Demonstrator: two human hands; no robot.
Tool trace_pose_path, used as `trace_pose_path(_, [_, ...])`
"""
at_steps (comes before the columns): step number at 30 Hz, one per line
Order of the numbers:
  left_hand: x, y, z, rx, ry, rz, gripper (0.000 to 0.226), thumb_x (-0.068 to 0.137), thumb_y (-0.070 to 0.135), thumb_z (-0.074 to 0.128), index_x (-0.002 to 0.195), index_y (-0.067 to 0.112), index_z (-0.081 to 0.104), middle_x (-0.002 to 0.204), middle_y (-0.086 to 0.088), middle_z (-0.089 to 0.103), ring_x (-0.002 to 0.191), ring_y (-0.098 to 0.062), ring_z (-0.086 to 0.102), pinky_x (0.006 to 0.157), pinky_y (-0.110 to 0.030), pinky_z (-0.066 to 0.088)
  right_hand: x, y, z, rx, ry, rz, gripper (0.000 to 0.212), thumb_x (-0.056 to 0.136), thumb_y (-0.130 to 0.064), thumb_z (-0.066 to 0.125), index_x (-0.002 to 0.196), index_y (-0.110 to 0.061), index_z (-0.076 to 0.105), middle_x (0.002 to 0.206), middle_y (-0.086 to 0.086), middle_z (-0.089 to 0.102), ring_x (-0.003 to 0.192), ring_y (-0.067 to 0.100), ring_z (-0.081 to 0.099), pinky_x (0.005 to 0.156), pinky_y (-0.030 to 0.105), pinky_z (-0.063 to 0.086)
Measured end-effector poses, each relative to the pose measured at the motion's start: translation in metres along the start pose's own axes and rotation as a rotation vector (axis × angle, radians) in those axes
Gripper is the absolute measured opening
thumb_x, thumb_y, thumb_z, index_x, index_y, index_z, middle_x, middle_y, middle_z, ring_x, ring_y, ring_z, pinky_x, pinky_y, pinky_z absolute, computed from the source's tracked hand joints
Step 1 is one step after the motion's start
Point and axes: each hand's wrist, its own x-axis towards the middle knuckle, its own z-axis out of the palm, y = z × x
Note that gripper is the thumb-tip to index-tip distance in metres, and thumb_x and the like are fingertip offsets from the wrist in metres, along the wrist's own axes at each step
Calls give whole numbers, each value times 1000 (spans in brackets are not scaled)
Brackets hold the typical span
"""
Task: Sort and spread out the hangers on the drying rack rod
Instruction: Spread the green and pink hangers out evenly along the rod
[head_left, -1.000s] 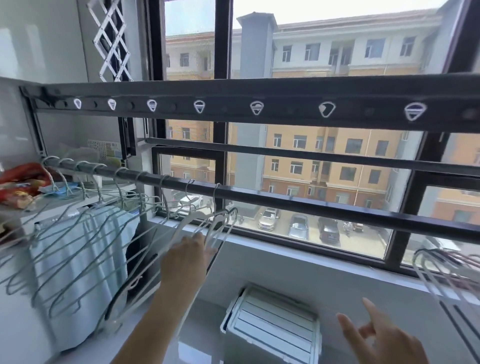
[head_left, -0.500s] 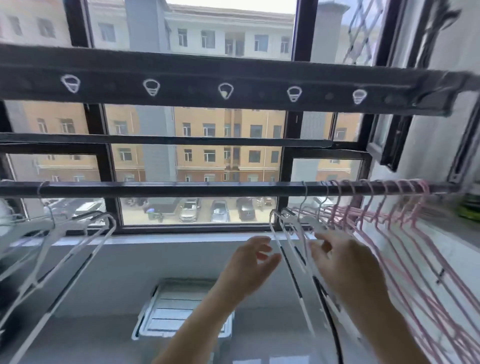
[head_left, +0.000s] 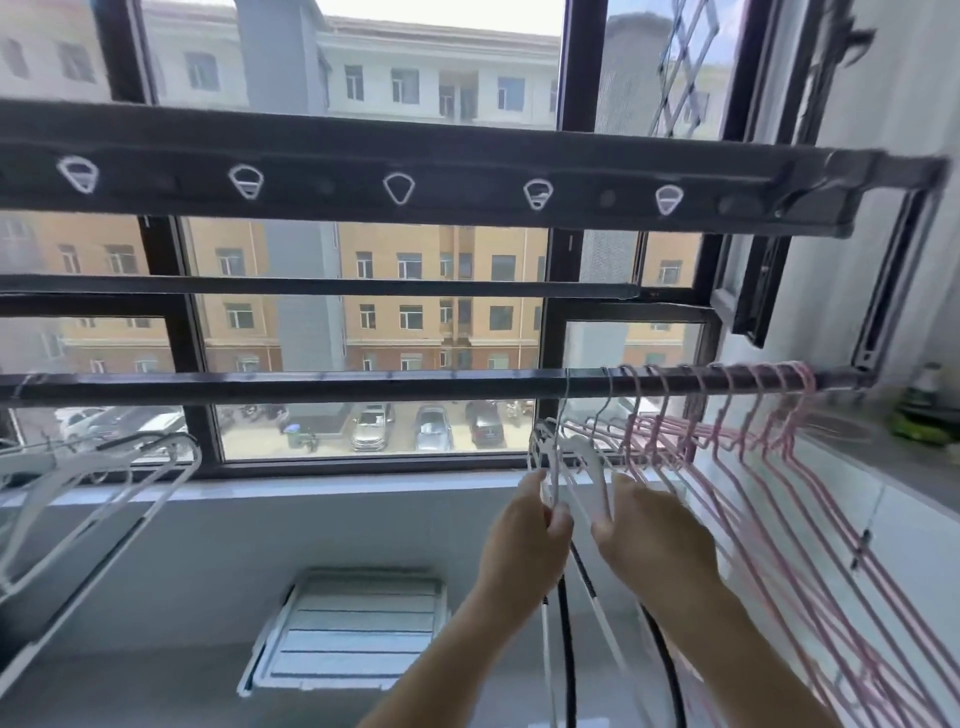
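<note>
Turned away from the left end of the rod (head_left: 311, 387) within the last second, toward its right end. Half a second ago only reaching in with loose, open fingers; now closed in on the small bunch of white hangers (head_left: 571, 452), just left of the row of pink hangers (head_left: 675, 431). Probably means that the left part is left alone for now and that sorting of the right cluster is starting: white ones to be separated from pink ones and slid leftward along the bare middle of the rod.

Grasping with the left hand (head_left: 524, 540): thumb and fingers pinched on a thin white wire at the shoulder of a hanger. Grasping with the right hand (head_left: 649, 540) too, fingers curled around a neighbouring white hanger, near the first pink one. Hard to say, through the motion blur, whether one hanger or two in each grip. Held close together, almost touching, with both forearms raised from below toward the window and the backs turned to the camera.

All hooked on the rod: white bunch packed tight, pink row somewhat spaced, up to the right bracket. Another group of white hangers (head_left: 156, 441) at the far left edge, well apart. Below, a white slatted crate (head_left: 348, 634) on the floor; at the right, a blurred green bottle (head_left: 924, 400) on the worktop (head_left: 893, 462).
</note>
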Motion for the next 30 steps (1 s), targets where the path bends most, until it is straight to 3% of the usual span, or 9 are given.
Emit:
trace_pose_path(4, [-2,-11,-24,-16,45,19,23,92,13,46,112,10,56,49,7,42,36,-3,39,41,-12,31,9,-18,6,55,-45,-19,13,87,-23,45,89,-14,55,69,-1,56,63,21,55,55,28,40])
trace_pose_path(8, [-6,-29,-62,16,102,14,19,92,10,44,103,1,56,52,9,45,38,-1,43,42,-12,34,9,-43,20,102,-40,-83,9,87,-21,45,88,-15,52,65,-2,57,58,18,56,53,31,46])
trace_pose_path(16, [-23,-78,-155,89,213,-56,29,92,10,43,115,-7,50,50,8,41,36,-3,37,40,-13,30,-4,-122,36,166,-60,-233,8,87,-21,46,85,-15,51,63,1,56,56,24,51,52,29,39])
trace_pose_path(22, [-38,-106,-212,182,265,-88,26,94,17,44,115,8,55,53,7,48,44,-5,42,47,-20,38,-16,-183,48,190,-83,-336,7,88,-18,45,90,-14,51,67,3,61,57,24,52,52,28,36])
trace_pose_path(26, [-48,-116,-239,231,282,-71,13,94,19,44,88,19,56,53,5,50,44,-7,45,49,-27,43,-25,-215,51,215,-141,-407,14,89,-20,45,100,-13,50,81,6,67,76,26,64,58,27,37])
trace_pose_path(30, [-56,-124,-257,238,315,-91,16,94,17,45,81,16,54,56,3,52,48,-9,48,50,-24,43,-31,-237,52,274,-214,-415,14,89,-20,44,100,-12,49,75,4,60,71,25,61,59,31,46])
